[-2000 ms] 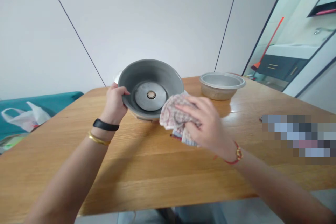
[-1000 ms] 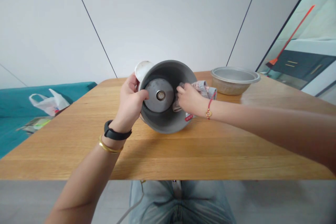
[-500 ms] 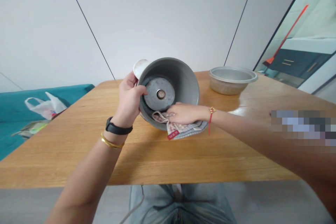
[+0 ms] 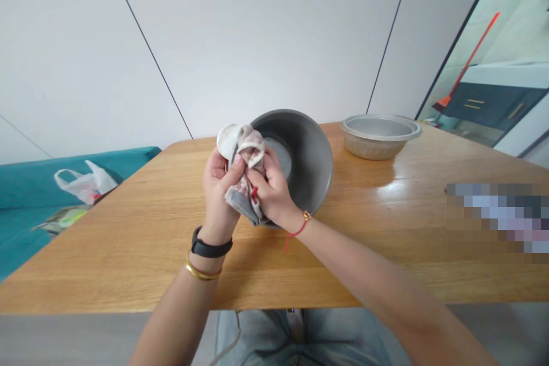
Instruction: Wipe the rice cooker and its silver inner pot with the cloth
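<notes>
A rice cooker body (image 4: 311, 174) lies tilted on the table, its open mouth facing me and its round heating plate (image 4: 278, 154) partly in view inside. At its left side my left hand (image 4: 218, 191) is closed around the rim, next to a white rounded part (image 4: 229, 140). A patterned cloth (image 4: 251, 146) with a grey-blue edge is bunched over that rim. My right hand (image 4: 274, 194) grips the cloth, with its thumb pressed near my left thumb. Fingers behind the rim are hidden.
A metal inner pot (image 4: 373, 148) stands to the right on the wooden table (image 4: 141, 240). A blurred-out item (image 4: 501, 211) lies at the right edge. On the teal sofa (image 4: 26, 194) at left rests a white plastic bag (image 4: 86, 183). A cable (image 4: 235, 337) hangs below the table edge.
My right hand and the cloth have moved from the cooker's lower inside up and left to its left rim, beside my left hand. The cooker's mouth has turned somewhat to the right.
</notes>
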The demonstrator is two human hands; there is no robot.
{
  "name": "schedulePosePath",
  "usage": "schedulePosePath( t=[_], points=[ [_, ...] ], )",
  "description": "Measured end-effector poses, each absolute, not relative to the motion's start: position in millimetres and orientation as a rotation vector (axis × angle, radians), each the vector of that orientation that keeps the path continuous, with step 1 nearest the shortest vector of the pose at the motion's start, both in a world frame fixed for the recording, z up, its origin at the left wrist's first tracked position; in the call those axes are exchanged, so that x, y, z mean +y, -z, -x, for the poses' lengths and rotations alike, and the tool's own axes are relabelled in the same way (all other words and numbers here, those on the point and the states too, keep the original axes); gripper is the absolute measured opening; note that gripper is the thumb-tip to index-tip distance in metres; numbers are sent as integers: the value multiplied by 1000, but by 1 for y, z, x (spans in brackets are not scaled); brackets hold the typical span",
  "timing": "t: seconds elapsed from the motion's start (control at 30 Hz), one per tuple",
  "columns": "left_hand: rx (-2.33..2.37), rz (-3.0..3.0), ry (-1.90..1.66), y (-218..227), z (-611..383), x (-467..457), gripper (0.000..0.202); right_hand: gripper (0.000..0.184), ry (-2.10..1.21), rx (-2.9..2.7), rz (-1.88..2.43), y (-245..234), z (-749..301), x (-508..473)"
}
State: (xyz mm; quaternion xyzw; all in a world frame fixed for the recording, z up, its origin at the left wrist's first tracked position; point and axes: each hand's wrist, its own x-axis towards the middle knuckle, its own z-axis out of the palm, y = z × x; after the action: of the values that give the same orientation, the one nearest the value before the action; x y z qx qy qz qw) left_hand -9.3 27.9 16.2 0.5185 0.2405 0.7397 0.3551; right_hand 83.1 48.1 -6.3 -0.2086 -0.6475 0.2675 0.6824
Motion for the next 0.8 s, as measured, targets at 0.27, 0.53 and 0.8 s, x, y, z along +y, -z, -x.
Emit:
schedulePosePath(
  t=[0.27,0.53,0.8],
  points=[
    [686,-1272,-1977,-16,7,29,35,46,415,-1874,765,-45,-123,84],
    [742,-1237,-2062,-29,15,41,44,50,579,-1634,1367,-28,-174,105],
    [739,-1223,-2121,-25,6,40,43,25,-58,-1649,1208,-8,-154,74]
  ],
)
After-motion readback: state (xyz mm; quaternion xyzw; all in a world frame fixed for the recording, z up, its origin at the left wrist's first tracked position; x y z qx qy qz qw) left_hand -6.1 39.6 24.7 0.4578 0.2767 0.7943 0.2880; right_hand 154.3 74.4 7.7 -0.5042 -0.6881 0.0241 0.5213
